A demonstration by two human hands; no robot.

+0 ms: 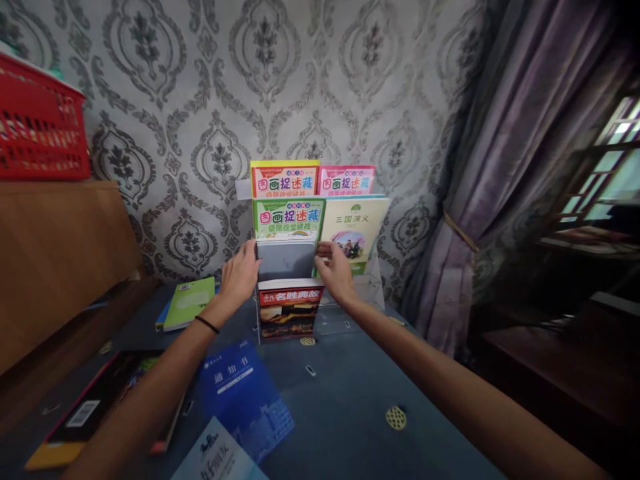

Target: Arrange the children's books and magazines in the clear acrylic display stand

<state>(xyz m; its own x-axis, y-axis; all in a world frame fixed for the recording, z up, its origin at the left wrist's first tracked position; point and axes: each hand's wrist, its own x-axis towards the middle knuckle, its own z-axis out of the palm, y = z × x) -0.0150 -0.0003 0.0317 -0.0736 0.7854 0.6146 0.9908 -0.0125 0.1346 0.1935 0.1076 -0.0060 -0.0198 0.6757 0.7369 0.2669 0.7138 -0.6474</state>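
A tiered clear rack (371, 293) of books stands on the table against the wall. My left hand (241, 272) grips the left edge of a plain grey book (286, 261). My right hand (334, 268) pinches the right edge of the same book. It sits upright in front of a green-covered picture book (289, 217) and behind a red-topped book with a dark picture (290, 313). A cream-coloured book (354, 223) stands just right of my right hand. Behind, on the top tier, are a yellow-edged book (285, 177) and a pink book (347, 179).
A blue booklet (245, 393), a pale blue book (220, 457) and a black-covered book (107, 400) lie near my left forearm. A green book (191, 303) lies farther back. At left, a red basket (43, 123) tops a wooden cabinet (65, 260). A tied curtain (450, 267) hangs right.
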